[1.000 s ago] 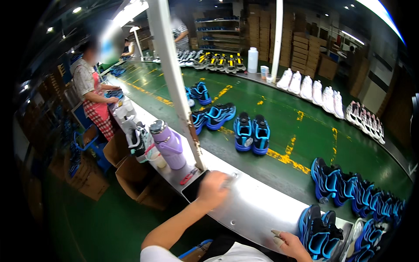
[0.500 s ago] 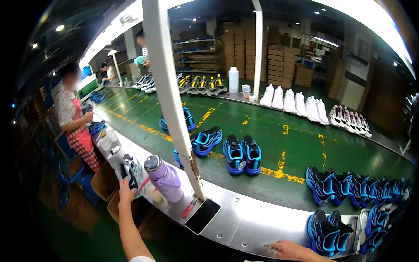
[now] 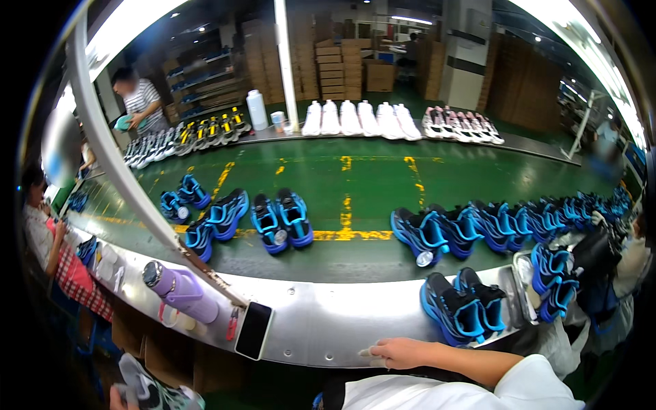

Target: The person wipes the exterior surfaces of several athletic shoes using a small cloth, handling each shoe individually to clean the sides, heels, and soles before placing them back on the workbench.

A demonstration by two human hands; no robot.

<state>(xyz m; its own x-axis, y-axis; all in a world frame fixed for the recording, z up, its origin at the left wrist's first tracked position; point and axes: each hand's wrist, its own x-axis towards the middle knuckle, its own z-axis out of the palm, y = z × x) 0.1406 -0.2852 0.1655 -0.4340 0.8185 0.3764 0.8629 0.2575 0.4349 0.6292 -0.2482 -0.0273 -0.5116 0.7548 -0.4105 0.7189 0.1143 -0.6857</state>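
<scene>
At the lower left, my left hand (image 3: 121,398) is closed on a grey, white and green sneaker (image 3: 154,386), partly cut off by the picture's edge. My right hand (image 3: 393,353) lies at the front edge of the metal ledge (image 3: 328,314), fingers stretched out, with pale covers on some fingertips and nothing held. Just beyond it and to the right stands a pair of black and blue sneakers (image 3: 465,307). A black phone (image 3: 254,331) and red-handled snips (image 3: 233,324) lie on the ledge between my hands, beside a lilac bottle (image 3: 181,294).
A green conveyor belt (image 3: 328,184) carries several blue-black sneakers (image 3: 281,220). White sneakers (image 3: 355,119) line its far side. A slanted white post (image 3: 130,178) rises from the ledge. Cardboard boxes (image 3: 167,348) stand below. Other people (image 3: 61,253) are at the left and right.
My view has turned to the right. My left hand has brought the sneaker from the ledge at the left down toward me. My right hand stays at the ledge edge.
</scene>
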